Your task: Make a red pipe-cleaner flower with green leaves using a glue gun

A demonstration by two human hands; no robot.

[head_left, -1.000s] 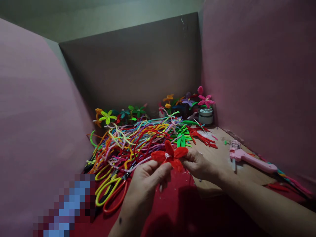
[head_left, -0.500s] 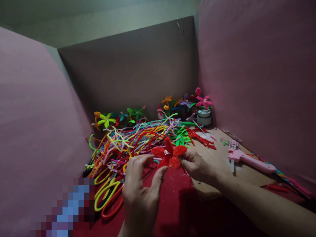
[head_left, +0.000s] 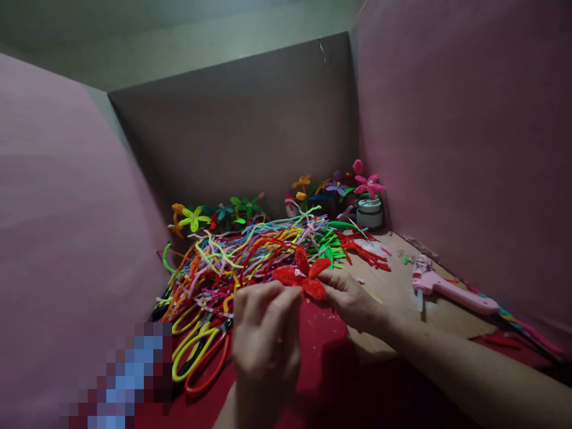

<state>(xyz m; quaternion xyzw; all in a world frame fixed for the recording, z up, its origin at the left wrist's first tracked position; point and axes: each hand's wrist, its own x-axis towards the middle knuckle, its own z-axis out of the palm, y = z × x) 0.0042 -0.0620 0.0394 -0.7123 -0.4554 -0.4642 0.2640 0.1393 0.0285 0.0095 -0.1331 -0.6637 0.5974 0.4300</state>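
Flower (head_left: pixel 315 289) before the pipe-cleaner pile (head_left: pixel 263 243) — scissors (head_left: pixel 204 329) left, glue gun (head_left: pixel 460 295) right — more flowers (head_left: pixel 194 218) behind

I see a tangled pile of multicolored fuzzy stems (head_left: pixel 263 243) across the far part of the bench (head_left: pixel 315 339). Yellow-handled tool (head_left: pixel 206 329) and red-handled tool (head_left: pixel 193 394) at its near left edge. Pink glue gun (head_left: pixel 460 295) lies on a brown board (head_left: pixel 465 323), right side; red strips (head_left: pixel 366 253) at the board's far end. Along the back I've got a yellow-green flower (head_left: pixel 194 219) left, a pink flower (head_left: pixel 369 186) right, above a pale canister (head_left: pixel 369 214). Grey panel (head_left: pixel 241 137) behind. Lower-left corner's pixelated, can't read it.
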